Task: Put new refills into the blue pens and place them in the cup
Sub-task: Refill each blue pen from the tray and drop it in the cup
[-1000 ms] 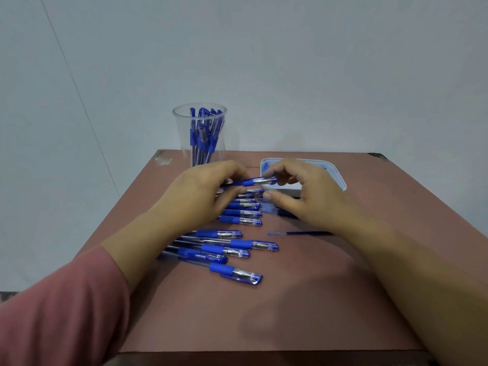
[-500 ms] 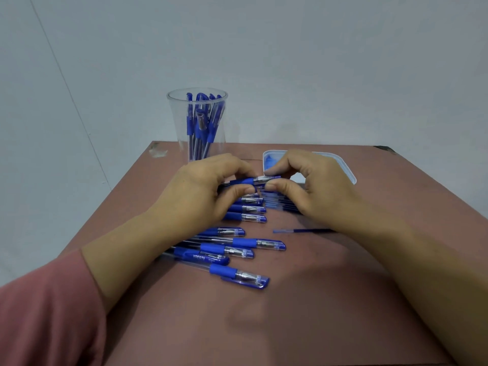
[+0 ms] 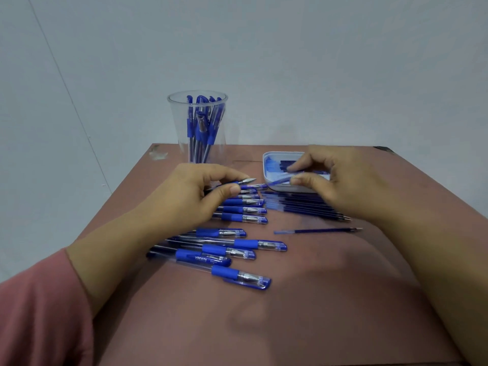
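1. Table: flat, matte brown top.
2. Left hand, at 10 o'clock, pinches one pen level, its metal tip bared toward 3, likely ready for opening.
3. Right hand, apart at 2, pinches a translucent blue piece over the tray, probably to drop it.
4. Cup, at 11: clear, round, holding finished pens upright.
5. Tray, at 1: white, shallow, for parts.
6. Pens, centre: clear barrels, blue grips, rowed for picking.
7. Refills, at 3: thin dark sticks, side by side.

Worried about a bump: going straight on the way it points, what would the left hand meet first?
Probably the left wall of the white tray, then the right hand; depth is unclear.
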Demonstrator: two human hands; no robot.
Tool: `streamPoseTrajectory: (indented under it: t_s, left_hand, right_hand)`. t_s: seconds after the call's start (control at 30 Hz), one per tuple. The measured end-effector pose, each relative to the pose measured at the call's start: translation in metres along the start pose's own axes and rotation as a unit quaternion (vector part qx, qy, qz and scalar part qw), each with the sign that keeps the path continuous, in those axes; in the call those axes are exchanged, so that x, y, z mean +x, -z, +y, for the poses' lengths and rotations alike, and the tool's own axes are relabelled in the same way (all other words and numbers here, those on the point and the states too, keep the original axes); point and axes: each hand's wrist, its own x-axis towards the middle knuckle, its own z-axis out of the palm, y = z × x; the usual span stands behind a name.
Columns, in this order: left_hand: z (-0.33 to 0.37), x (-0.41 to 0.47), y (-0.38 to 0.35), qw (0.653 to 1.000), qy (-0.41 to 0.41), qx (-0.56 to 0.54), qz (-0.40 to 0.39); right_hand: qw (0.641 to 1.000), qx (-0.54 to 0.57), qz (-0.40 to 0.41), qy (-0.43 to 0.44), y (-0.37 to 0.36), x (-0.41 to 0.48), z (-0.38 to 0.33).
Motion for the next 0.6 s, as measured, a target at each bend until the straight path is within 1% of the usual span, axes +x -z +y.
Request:
streamPoseTrajectory:
  t_s: [0.07,0.13,0.2,0.27,0.4,0.47,0.6]
  left_hand:
    - [-0.004,0.0,0.004,0.999,0.002,0.045,-0.003]
    - [-0.008,0.001,0.007,0.997,0.002,0.081,-0.008]
    - [-0.011,0.001,0.008,0.996,-0.007,0.089,-0.012]
    - [-0.013,0.002,0.008,0.995,-0.024,0.099,-0.014]
    - [-0.016,0.004,0.008,0.994,-0.052,0.096,-0.002]
    - [-0.015,0.004,0.007,0.994,-0.065,0.087,0.002]
    - [-0.01,0.003,0.005,0.993,-0.091,0.071,0.015]
  right_hand:
    - [0.998,0.006,-0.052,-0.026,0.006,-0.004,0.004]
    - [0.995,-0.007,-0.101,-0.02,0.004,-0.005,0.004]
    - [0.989,-0.02,-0.148,-0.012,-0.005,-0.006,0.0]
    - [0.984,-0.02,-0.176,-0.013,-0.013,-0.007,-0.005]
    - [0.978,-0.027,-0.208,-0.01,-0.016,-0.008,-0.009]
    - [0.982,-0.027,-0.188,-0.01,-0.015,-0.008,-0.008]
    - [0.999,0.01,-0.031,-0.001,-0.02,-0.005,-0.006]
